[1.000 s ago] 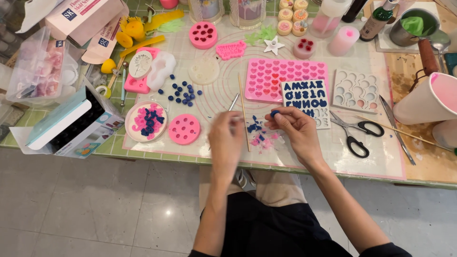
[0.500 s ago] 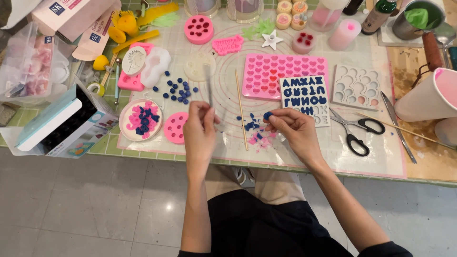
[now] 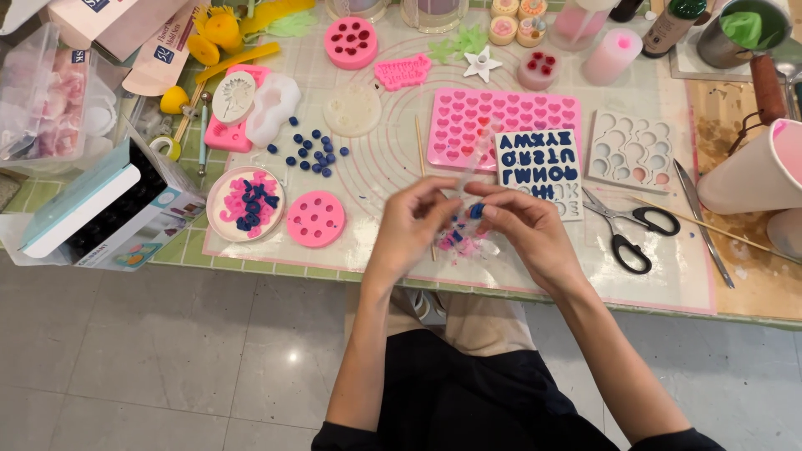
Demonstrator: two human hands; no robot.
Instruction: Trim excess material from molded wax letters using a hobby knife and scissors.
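While my left hand (image 3: 411,219) pinches a thin clear stick (image 3: 473,167), my right hand (image 3: 525,225) pinches a small blue piece (image 3: 476,210) beside it.

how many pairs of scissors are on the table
1. The black-handled scissors lie right of the letter mould, beside the person's right hand. More could be hidden in the clutter.

blurred: clear strip (image 3: 476,163) | cut off: green-filled pot (image 3: 743,29) | hidden: pink bits (image 3: 458,242)
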